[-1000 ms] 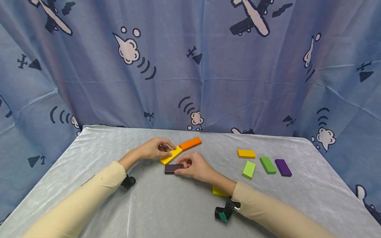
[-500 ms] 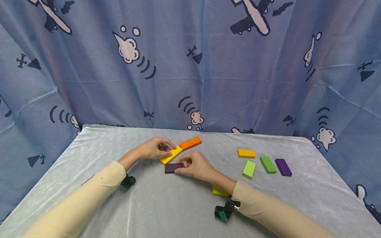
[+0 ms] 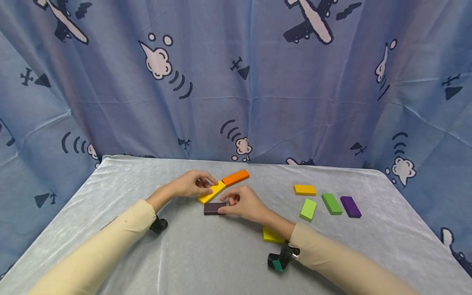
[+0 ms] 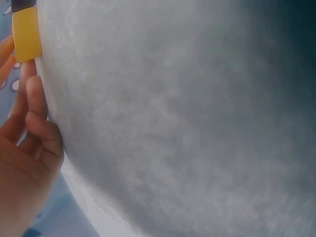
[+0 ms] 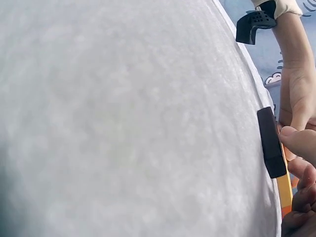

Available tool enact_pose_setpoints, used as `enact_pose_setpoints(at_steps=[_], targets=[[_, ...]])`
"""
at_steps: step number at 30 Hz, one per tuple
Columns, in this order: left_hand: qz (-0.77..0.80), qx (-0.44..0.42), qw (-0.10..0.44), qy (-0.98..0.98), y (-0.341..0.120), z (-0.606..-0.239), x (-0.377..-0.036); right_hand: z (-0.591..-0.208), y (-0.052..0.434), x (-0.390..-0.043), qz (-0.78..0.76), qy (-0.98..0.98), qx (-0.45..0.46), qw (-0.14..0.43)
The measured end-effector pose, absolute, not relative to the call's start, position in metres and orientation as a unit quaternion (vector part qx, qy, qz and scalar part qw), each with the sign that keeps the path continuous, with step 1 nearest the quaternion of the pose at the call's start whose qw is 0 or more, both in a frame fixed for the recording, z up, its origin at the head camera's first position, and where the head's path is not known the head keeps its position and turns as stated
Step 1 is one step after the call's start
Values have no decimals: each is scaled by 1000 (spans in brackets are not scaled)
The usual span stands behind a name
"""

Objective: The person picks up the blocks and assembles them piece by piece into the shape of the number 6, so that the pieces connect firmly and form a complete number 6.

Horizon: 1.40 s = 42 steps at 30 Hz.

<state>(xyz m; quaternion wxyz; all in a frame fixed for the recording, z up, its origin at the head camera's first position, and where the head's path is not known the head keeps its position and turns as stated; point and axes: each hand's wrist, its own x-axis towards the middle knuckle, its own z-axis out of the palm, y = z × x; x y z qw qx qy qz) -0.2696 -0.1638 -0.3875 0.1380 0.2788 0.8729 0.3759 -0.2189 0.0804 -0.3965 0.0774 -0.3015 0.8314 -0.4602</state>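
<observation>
In the head view, my left hand [image 3: 189,184] pinches a yellow domino-like block [image 3: 212,193] lying on the cloth. The far end of this block meets an orange block [image 3: 236,178]. My right hand [image 3: 245,203] is at the right end of a dark brown block [image 3: 212,209], which lies flat just in front of the yellow one. Its thumb overlaps that end, while the index finger is raised off it. In the right wrist view the dark block [image 5: 271,143] stands beside the thumb [image 5: 296,140]. The left wrist view catches one end of the yellow block [image 4: 26,34].
To the right lie an amber block [image 3: 305,190], a lime block [image 3: 308,209], a green block [image 3: 332,204] and a purple block [image 3: 350,207]. Another yellow block [image 3: 273,235] is partly under the right wrist. A patterned blue curtain [image 3: 236,82] hangs behind the table.
My right hand has eased slightly up and right, its index finger coming off the dark block. The left hand and the blocks stay where they were.
</observation>
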Motion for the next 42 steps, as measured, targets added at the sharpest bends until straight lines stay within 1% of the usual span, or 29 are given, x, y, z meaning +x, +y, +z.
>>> enact_pose_setpoints(at_steps=[6,14,20,29,42], targets=[[375,275,139,874,-164,-389,-269,-398,91,-222,-477,823,-296,84],[376,274,140,874,-164,-390,-269,-398,109,-223,-482,822,-296,69],[378,275,141,873,-165,-391,-269,-397,127,-223,-484,826,-281,70],[381,277,144,870,-165,-390,-268,-389,155,-216,-484,835,-250,80],[381,277,143,870,-164,-388,-269,-386,199,-202,-464,849,-248,56]])
